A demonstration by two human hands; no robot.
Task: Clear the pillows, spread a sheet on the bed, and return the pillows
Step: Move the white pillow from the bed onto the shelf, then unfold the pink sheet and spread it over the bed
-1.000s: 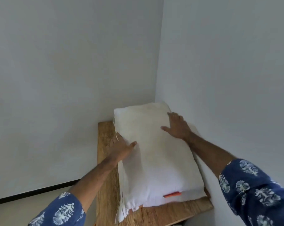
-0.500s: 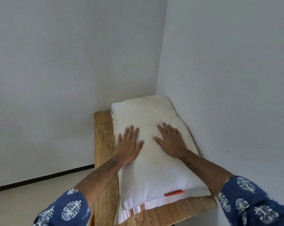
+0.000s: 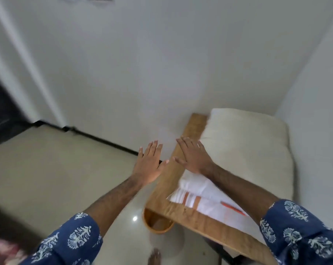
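A cream-white pillow (image 3: pixel 246 150) lies on a wooden table (image 3: pixel 186 213) in the room's corner, with another white pillow bearing an orange tag (image 3: pixel 205 199) under it at the front. My left hand (image 3: pixel 149 162) hovers flat with fingers spread, left of the table and over the floor, holding nothing. My right hand (image 3: pixel 194 155) is open too, palm down above the table's left edge and the pillow's near-left side. No bed or sheet is in view.
White walls (image 3: pixel 162 64) close in behind and to the right of the table. The beige tiled floor (image 3: pixel 47 178) spreads to the left toward a dark doorway (image 3: pixel 1 115). A round wooden item (image 3: pixel 158 222) sits under the table's corner. My bare foot (image 3: pixel 154 258) shows at the bottom.
Both hands have lifted off the pillow and swung left, away from it. The view has turned left, bringing the floor and doorway into sight. The pillows stay on the table.
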